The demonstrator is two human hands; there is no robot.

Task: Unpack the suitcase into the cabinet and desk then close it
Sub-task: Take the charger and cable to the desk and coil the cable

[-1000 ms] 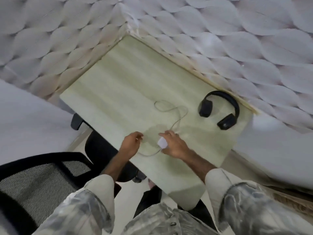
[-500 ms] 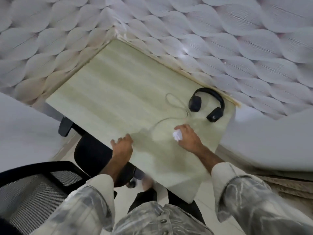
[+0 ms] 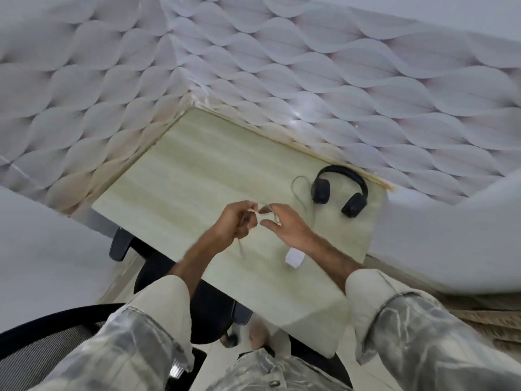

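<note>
Headphones (image 3: pixel 339 190), black, lie flat at the far right corner of the desk (image 3: pixel 180 176), close to the patterned wall (image 3: pixel 253 66), and everything else here is placed from them. A thin pale cable (image 3: pixel 298 193) loops on the desk just left of the headphones' left ear cup and runs toward the person, rising off the surface to the two hands, which are held together above the desk, nearer the person and to the left of the headphones. The left hand (image 3: pixel 235 222) has its fingers curled in around the cable, with a short end of it hanging down below the fist. The right hand (image 3: pixel 284 228) pinches the cable between thumb and forefinger at the point where the hands meet, its other fingers spread loosely. A small white charger block (image 3: pixel 294 258) rests on the desk under the right wrist, well nearer the person than the headphones and apart from them. Left of the headphones, the desk's pale wood top runs to its far left corner, where the walls meet. A black office chair (image 3: pixel 158 280) is tucked under the near edge of the desk, far from the headphones, and a second mesh-backed chair (image 3: pixel 42 351) shows at the lower left. Something white and soft bulges just right of the headphones, beyond the desk edge; what it is cannot be told. Both sleeves are pale with a shiny grey outer layer.
</note>
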